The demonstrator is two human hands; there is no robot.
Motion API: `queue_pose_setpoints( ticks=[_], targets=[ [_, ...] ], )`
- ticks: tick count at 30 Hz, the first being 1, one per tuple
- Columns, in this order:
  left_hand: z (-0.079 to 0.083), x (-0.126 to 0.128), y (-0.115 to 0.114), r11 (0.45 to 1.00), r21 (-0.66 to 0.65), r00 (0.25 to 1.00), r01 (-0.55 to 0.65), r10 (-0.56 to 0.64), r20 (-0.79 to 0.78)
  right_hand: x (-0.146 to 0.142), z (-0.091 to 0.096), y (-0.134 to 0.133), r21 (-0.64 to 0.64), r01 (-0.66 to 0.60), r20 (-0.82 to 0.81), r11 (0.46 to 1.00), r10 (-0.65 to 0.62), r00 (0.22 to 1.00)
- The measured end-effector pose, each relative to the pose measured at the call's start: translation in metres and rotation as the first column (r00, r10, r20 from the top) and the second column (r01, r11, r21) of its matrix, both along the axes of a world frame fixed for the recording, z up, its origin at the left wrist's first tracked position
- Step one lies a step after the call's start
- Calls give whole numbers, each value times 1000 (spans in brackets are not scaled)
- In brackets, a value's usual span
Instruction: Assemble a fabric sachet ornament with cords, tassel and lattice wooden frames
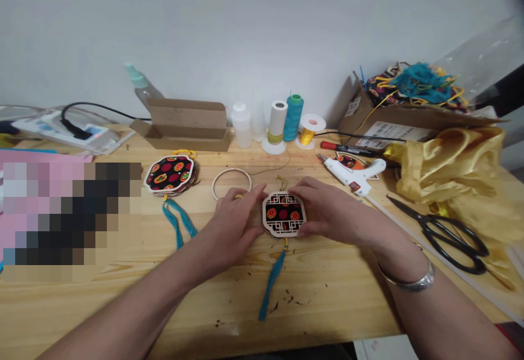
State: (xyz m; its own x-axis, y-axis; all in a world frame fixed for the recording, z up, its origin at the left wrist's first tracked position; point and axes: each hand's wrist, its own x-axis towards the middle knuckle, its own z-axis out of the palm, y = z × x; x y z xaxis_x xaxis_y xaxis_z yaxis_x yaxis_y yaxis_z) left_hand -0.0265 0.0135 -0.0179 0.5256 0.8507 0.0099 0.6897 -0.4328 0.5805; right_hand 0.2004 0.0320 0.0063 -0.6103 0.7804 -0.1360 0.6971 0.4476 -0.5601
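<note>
A small wooden lattice ornament [284, 214] with black, red and orange patterned fabric lies flat on the wooden table [327, 294]. A teal tassel [271, 283] trails from its lower edge towards me. My left hand [235, 215] presses against the ornament's left side, fingers curled round its edge. My right hand [327, 210] grips its right side the same way; a silver bangle sits on that wrist. A yellow cord loop shows just behind the ornament.
A finished ornament [171, 174] with teal tassel lies at left beside a wooden ring [231, 183]. Behind stand thread spools [292, 117] and a cardboard holder [186, 124]. A glue gun [354, 173], scissors [448, 234], yellow fabric [454, 169] and a scrap box [405, 114] fill the right.
</note>
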Motion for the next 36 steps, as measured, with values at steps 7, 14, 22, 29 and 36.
queue_pose_setpoints(
  ticks=[7, 14, 22, 29, 36],
  targets=[
    [1, 0, 0, 1000, -23, 1000, -19, 20, 24, -1, 2, 0, -21, 6, -5, 1000, -6, 1000],
    [5, 0, -1, 999, -34, 1000, -5, 6, 28, -1, 2, 2, -17, 4, -8, 1000, -4, 1000],
    [5, 1, -1, 999, -35, 1000, -18, 18, 17, -1, 1, 3, -9, -9, -26, 1000, 9, 1000],
    [2, -1, -1, 1000, -26, 999, -14, 14, 29, 0, 0, 3, 13, -23, -27, 1000, 23, 999],
    [1, -1, 0, 999, -31, 999, -18, 20, 37, -1, 2, 3, 0, -15, -19, 1000, 15, 1000]
  ],
)
